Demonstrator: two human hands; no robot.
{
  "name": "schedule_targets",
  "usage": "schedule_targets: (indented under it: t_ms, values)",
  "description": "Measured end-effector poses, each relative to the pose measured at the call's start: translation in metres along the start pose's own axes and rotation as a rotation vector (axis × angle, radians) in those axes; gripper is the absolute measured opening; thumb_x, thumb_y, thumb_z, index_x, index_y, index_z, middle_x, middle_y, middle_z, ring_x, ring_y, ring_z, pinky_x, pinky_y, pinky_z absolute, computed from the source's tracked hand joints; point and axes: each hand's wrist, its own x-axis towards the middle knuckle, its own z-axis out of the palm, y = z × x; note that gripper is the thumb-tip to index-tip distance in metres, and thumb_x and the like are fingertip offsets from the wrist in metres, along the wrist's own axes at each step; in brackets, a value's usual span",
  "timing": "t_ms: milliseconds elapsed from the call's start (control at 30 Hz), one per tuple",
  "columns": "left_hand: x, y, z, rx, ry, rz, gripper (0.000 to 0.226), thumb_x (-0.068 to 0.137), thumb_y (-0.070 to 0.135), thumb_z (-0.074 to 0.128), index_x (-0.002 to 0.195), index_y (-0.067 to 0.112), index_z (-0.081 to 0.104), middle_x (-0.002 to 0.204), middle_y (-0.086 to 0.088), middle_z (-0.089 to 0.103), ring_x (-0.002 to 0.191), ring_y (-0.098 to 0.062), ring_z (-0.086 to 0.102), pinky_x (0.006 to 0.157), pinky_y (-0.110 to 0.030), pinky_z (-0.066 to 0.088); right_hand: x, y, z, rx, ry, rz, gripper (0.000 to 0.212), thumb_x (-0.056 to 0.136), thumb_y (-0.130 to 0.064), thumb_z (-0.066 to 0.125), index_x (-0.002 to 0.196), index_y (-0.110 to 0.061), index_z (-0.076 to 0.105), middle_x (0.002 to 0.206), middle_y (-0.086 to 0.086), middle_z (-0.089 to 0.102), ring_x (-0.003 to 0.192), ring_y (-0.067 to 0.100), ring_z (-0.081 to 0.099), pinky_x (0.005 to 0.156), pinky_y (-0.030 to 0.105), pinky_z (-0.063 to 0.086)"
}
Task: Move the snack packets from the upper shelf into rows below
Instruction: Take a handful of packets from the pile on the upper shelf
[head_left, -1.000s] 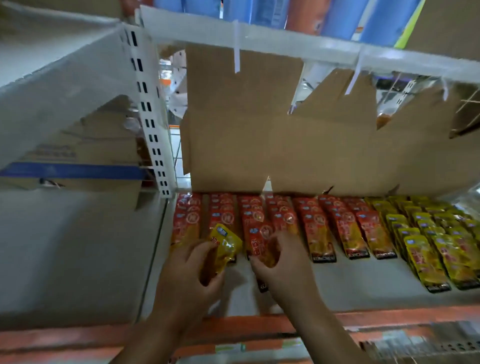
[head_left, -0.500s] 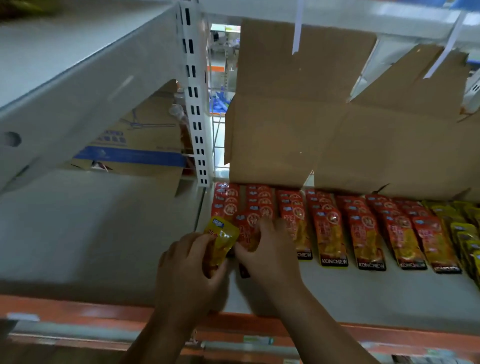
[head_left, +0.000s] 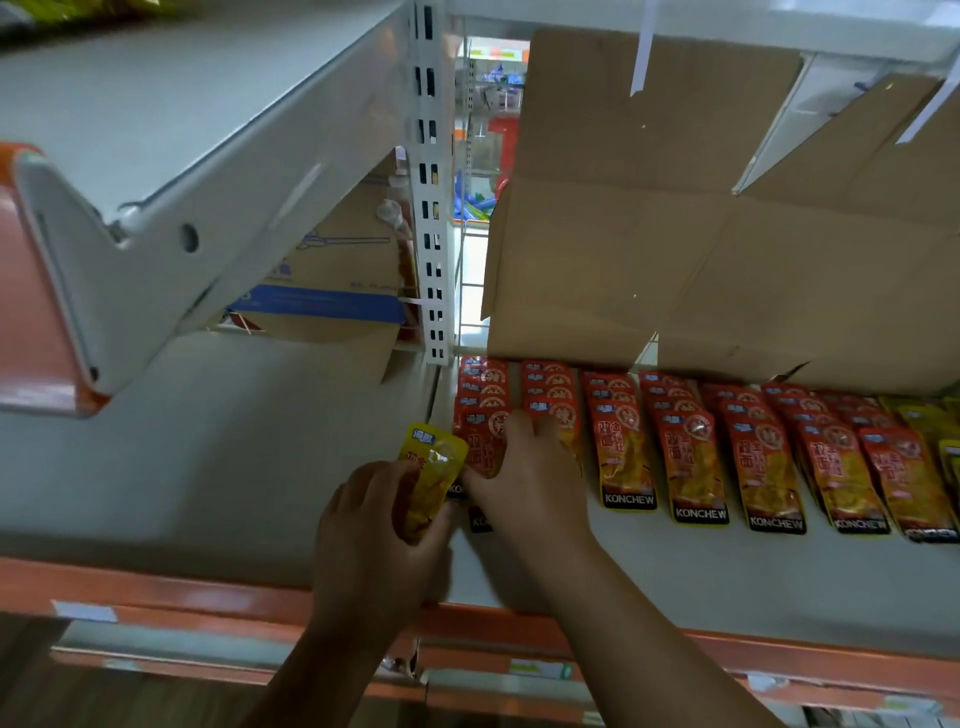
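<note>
From the head camera, my left hand (head_left: 374, 525) had its grip clenched around a single yellow packet (head_left: 434, 475), held upright just off the left end of the lower shelf (head_left: 727, 577). My right hand (head_left: 524, 483) lay flat on the front red packets (head_left: 480, 447) of the two leftmost rows, fingers spread over them; I could not tell whether that grip was pinching one or only pressing the stack square.

To do this step well, I judged I should keep the right hand steadying those front packets, so the overlapped stack did not slide forward, and lay any packet label-up, its lower edge level with the black-banded edges beside it. The yellow one belonged, I reckoned, with the yellow rows (head_left: 930, 421) at the far right, not among the red.

Counting: one yellow packet in hand; about seven red rows, each several packets deep, too overlapped to count exactly; the yellow rows ran out of frame. Behind them stood flattened cardboard (head_left: 675, 234). The upper shelf (head_left: 182, 104) showed only a sliver of packaging at the frame's top-left corner.
</note>
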Motion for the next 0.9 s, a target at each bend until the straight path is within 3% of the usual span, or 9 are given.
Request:
schedule_targets:
  t_ms: [233,467,900]
  values:
    - [0.000,-0.003,0.001,-0.063,0.074,-0.049,0.046,0.079,0.044,0.083,0.117,0.030,0.060,0.101,0.011,0.061,0.085,-0.013,0.062,0.073,-0.043,0.059,0.008,-0.012,-0.001,-0.050,0.013,0.006,0.070,0.083,-0.070,0.064,0.132,-0.024,0.046,0.126,0.008,0.050,0.105,0.031,0.062,0.079,0.037,0.051]
    - [0.000,-0.003,0.001,-0.064,0.066,-0.033,0.044,0.080,0.054,0.070,0.116,0.030,0.061,0.101,0.013,0.060,0.087,-0.010,0.060,0.073,-0.040,0.057,0.008,-0.021,0.000,-0.076,-0.020,0.012,0.068,0.087,-0.066,0.063,0.134,-0.022,0.042,0.128,0.011,0.049,0.103,0.033,0.063,0.080,0.039,0.053]
    - [-0.001,-0.003,0.001,-0.037,0.046,-0.011,0.045,0.082,0.049,0.077,0.118,0.031,0.059,0.101,0.016,0.057,0.087,-0.005,0.058,0.075,-0.035,0.058,0.009,-0.025,0.000,-0.119,-0.065,0.020,0.066,0.089,-0.058,0.065,0.135,-0.019,0.039,0.132,0.013,0.046,0.106,0.033,0.063,0.083,0.041,0.055]
